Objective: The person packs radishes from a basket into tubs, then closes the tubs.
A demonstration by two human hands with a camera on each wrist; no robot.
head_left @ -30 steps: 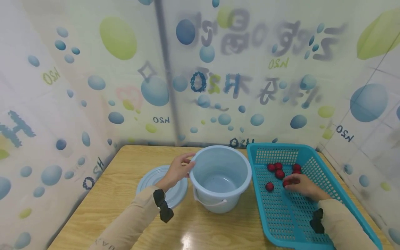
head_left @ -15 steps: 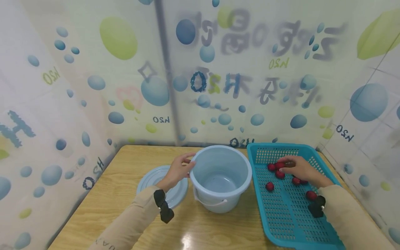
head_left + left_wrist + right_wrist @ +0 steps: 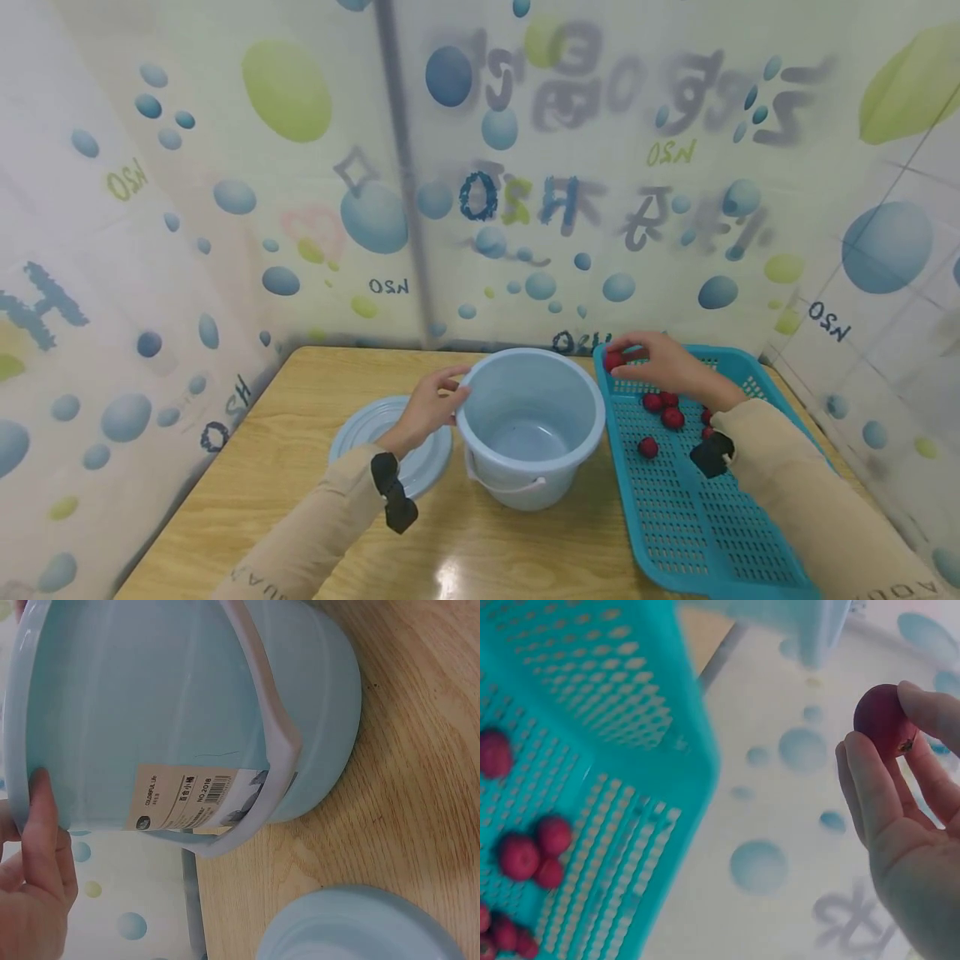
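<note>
My left hand [image 3: 435, 404] grips the left rim of a light blue bucket [image 3: 491, 475]; in the left wrist view its fingers lie against the bucket wall [image 3: 105, 712] near the rim. Nothing but bare bottom shows inside the bucket. My right hand [image 3: 663, 362] pinches a small round dark-red fruit [image 3: 613, 361] between thumb and fingers, above the back left corner of a turquoise basket [image 3: 633, 533]. The right wrist view shows the held fruit [image 3: 885, 720] with a small stem end. Several similar red fruits [image 3: 672, 418] lie on the basket floor, some partly hidden by the right arm.
A round light blue lid [image 3: 352, 442] lies on the wooden table [image 3: 480, 558] left of the bucket, partly behind the left arm. The bucket's pale handle [image 3: 510, 490] hangs down its front. A patterned curtain [image 3: 525, 250] stands behind the table.
My right hand has lifted a red fruit from the basket and moved up and left, toward the bucket. The left hand stays on the rim.
</note>
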